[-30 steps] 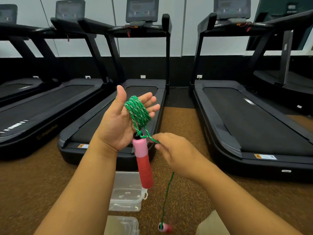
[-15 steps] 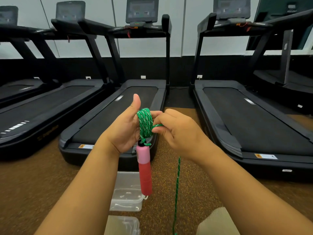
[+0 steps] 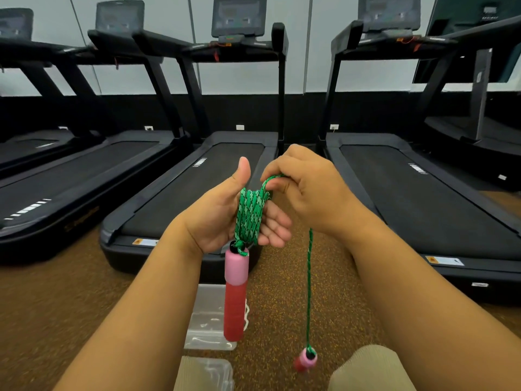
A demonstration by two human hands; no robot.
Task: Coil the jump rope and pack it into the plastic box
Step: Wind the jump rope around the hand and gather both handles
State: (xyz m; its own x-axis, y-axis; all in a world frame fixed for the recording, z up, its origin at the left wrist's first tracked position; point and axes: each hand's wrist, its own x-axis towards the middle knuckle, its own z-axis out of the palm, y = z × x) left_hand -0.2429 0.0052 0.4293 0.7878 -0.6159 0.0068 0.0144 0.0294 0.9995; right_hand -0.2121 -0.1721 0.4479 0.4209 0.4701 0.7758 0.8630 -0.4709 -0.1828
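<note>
The green jump rope [image 3: 251, 215] is wound in several loops around the fingers of my left hand [image 3: 222, 218], thumb up. One pink and red handle [image 3: 235, 294] hangs from the coil below that palm. My right hand [image 3: 307, 187] pinches the rope at the top of the coil, and the free strand [image 3: 309, 283] drops straight from it. The other pink and red handle [image 3: 306, 359] dangles at its end near the floor. The clear plastic box [image 3: 208, 320] sits on the floor below my hands, partly behind the hanging handle.
A clear lid [image 3: 210, 373] lies on the floor near the bottom edge. Black treadmills [image 3: 197, 179] stand in a row ahead and to both sides. The floor [image 3: 70, 300] is brown speckled rubber. My knee in beige cloth [image 3: 366, 368] shows at the bottom right.
My right hand carried the rope up from below the coil and over my left fingers, adding a loop. The free strand got shorter and the lower handle rose off the floor.
</note>
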